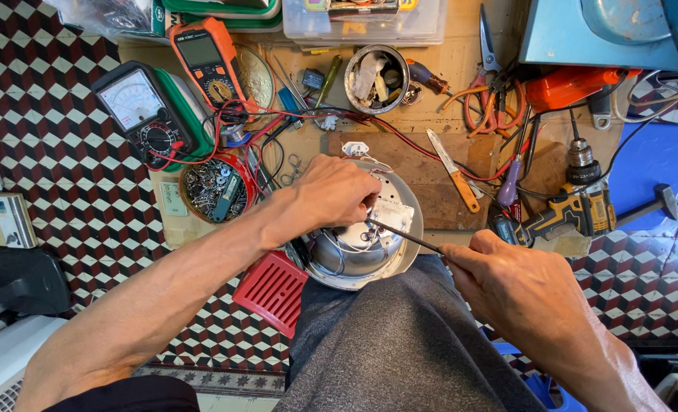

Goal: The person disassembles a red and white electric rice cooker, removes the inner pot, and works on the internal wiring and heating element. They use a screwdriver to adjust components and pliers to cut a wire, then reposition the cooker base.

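Note:
A round metal appliance shell lies open on my lap, with white wires and a white plastic part inside it. My left hand rests on its upper rim, fingers curled on the edge by the white part. My right hand grips the handle end of a thin dark screwdriver. Its tip reaches in toward the middle of the shell, near my left fingers.
A red plastic grille lies by my left knee. On the low wooden board sit two multimeters, a tin of screws, a can of parts, a knife, pliers and a yellow cordless drill. Tiled floor surrounds everything.

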